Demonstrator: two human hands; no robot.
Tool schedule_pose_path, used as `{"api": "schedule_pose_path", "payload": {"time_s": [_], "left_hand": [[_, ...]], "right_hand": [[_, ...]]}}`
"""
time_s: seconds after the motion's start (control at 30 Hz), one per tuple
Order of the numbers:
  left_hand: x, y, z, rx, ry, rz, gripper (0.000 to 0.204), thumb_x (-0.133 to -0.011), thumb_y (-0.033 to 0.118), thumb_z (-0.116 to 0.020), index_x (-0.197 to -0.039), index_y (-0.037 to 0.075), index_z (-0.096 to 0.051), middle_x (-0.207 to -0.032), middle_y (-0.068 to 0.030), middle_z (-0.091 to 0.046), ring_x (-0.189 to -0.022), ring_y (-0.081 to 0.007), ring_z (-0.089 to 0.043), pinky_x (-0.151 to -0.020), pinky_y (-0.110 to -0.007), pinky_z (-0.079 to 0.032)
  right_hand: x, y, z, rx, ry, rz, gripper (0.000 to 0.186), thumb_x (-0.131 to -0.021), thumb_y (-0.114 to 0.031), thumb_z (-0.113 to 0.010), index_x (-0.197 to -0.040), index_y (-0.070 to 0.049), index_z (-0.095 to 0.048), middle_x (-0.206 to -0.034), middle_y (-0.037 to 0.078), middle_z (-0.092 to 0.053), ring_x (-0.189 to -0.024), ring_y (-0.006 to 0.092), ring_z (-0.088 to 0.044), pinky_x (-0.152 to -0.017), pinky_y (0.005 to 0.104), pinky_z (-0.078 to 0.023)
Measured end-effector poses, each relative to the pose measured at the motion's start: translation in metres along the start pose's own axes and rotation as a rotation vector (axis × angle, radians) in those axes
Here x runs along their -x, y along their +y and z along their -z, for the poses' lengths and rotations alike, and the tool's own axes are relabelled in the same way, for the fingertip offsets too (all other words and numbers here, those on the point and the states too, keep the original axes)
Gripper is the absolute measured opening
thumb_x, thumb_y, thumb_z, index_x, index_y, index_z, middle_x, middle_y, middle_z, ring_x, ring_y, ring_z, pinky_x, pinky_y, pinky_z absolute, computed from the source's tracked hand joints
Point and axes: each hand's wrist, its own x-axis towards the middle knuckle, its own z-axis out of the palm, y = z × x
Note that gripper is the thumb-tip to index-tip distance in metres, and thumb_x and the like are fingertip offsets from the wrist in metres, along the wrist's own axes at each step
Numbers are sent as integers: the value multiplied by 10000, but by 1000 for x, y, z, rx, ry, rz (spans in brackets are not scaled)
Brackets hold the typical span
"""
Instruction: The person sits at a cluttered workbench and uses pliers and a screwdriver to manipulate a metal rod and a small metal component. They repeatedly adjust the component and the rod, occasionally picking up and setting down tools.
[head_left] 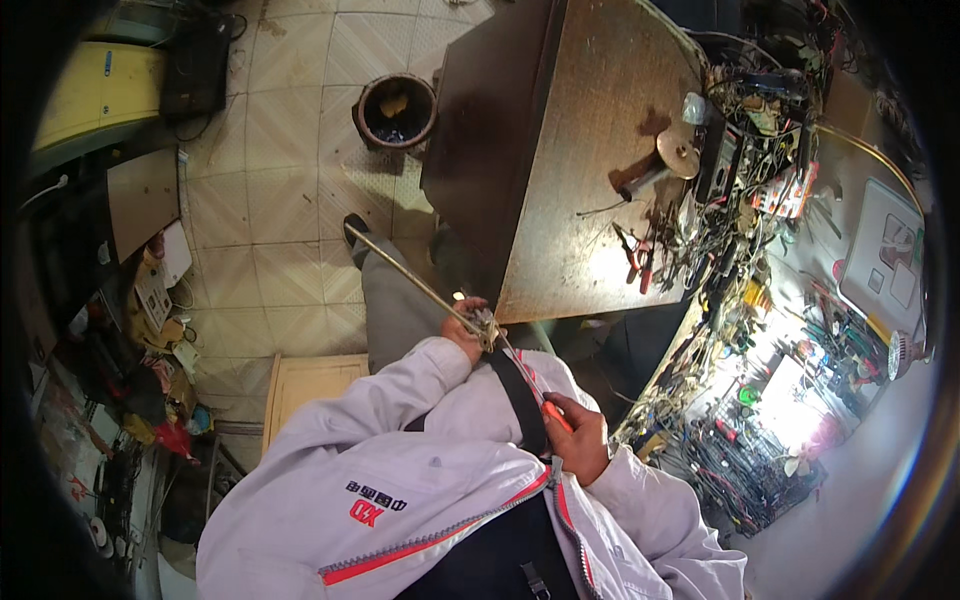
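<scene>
My left hand (463, 330) is closed around the lower end of a long thin metal rod (410, 277). A small metal fitting (487, 333) sits at that end, by my fingers. The rod slants up and left across my grey trouser leg. My right hand (580, 440) grips a screwdriver by its orange-red handle (556, 414). Its shaft points up and left, and the tip is at or close to the fitting; I cannot tell whether it touches. Both hands are over my lap, just below the near corner of a brown wooden table (570, 220).
Red-handled pliers (637, 258) and a round metal disc on a shaft (676, 158) lie on the table. Tangled cables (765, 120) and many tools (720, 470) crowd the right side. A dark pot (396, 110) stands on the tiled floor; a wooden stool (310, 385) is at my left.
</scene>
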Motion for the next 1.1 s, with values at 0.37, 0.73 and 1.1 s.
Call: {"api": "schedule_pose_path", "payload": {"time_s": [0.37,0.73,1.1], "left_hand": [[8,-3,-2,-56,45,14,240,-905,266,-498,-1063,99,-566,-833,-163,-613,-670,-471,-651,-561,-614,-557],[13,-10,-8,-403,-21,-212,228,-945,250,-460,-1103,102,-534,-882,-159,-594,-663,-435,-647,-561,-550,-556],[14,-12,3,-519,-56,-269,213,-939,213,-479,-1090,70,-525,-906,-165,-564,-716,-412,-616,-643,-608,-562]], "right_hand": [[0,5,0,157,20,-54,330,-877,-186,-624,-1182,-64,-655,-851,219,-696,-746,315,-716,-699,368,-555],[4,-12,-5,-137,19,-89,367,-921,-147,-610,-1223,60,-599,-909,148,-719,-802,112,-626,-728,269,-508],[7,-13,-10,168,89,-19,338,-887,-176,-618,-1198,-45,-645,-831,214,-697,-752,231,-719,-709,317,-546]]}}
